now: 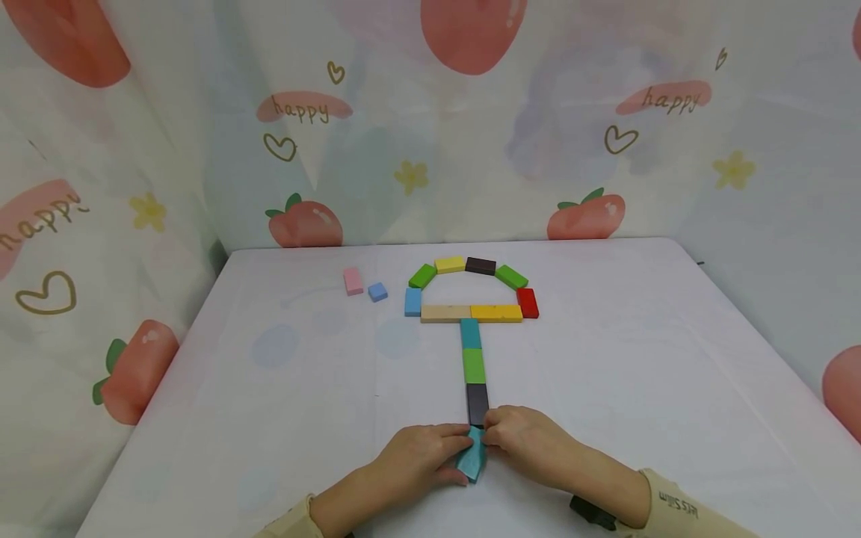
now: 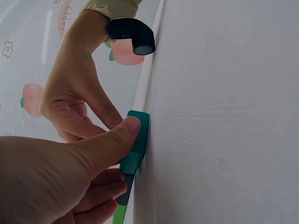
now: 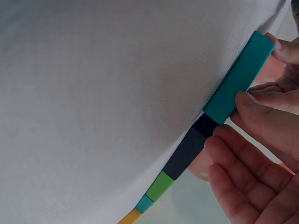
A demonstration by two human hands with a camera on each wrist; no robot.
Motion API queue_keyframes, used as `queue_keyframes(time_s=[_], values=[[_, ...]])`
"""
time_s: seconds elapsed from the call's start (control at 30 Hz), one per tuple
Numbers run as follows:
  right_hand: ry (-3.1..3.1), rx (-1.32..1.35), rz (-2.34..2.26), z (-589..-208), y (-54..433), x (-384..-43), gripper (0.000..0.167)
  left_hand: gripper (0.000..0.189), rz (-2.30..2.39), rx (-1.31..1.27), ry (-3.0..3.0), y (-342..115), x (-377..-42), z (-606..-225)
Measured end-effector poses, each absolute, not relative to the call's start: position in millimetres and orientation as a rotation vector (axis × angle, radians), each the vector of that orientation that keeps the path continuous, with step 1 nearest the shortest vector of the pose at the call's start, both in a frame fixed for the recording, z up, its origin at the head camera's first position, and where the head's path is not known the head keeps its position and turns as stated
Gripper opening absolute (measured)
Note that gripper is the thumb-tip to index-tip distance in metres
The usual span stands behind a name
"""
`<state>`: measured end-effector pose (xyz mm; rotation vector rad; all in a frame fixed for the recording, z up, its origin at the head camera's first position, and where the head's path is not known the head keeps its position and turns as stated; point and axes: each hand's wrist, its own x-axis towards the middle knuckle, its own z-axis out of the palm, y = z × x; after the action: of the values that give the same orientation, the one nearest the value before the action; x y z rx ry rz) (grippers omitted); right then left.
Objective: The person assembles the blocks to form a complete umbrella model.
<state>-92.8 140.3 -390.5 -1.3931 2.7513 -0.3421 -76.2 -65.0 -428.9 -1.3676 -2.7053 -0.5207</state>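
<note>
A teal block (image 1: pixel 475 457) lies at the near end of a straight column of blocks, turned slightly out of line with it. My left hand (image 1: pixel 420 457) holds it from the left, its thumb by the near end. From the right, my right hand (image 1: pixel 528 441) pinches the block's far part, close to the black block (image 1: pixel 477 404). Beyond that come a green block (image 1: pixel 474 366) and another teal block (image 1: pixel 471 334). In the right wrist view, the held teal block (image 3: pixel 238 79) overlaps the black one's end. The left wrist view shows my left thumb on the teal block (image 2: pixel 144 130).
At the column's far end, a tan block (image 1: pixel 445 314) and an orange-yellow block (image 1: pixel 496 314) form a crossbar, beneath an arch of several coloured blocks, including a red one (image 1: pixel 528 303). A pink block (image 1: pixel 353 281) and a small blue block (image 1: pixel 378 291) lie left of the arch.
</note>
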Motion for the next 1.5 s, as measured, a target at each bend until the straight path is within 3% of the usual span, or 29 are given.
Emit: queue_keyframes(time_s=[0.47,0.93,1.5], values=[[2.714,-1.278,-0.392,-383.3,148.6,-100.8,0.018,0.056,-0.772,-1.237,-2.851,-81.5,-96.1,-423.0],[2.8,-1.143,-0.578,-377.1,158.3,-118.7,0.024,0.057,-0.962,-0.513,-3.021,-144.5,-190.0,-417.0],[2.839,-1.104,-0.713,-386.9,151.7,-142.5,0.023,0.053,-0.818,-0.27,-3.061,-185.1,-266.9,-414.2]])
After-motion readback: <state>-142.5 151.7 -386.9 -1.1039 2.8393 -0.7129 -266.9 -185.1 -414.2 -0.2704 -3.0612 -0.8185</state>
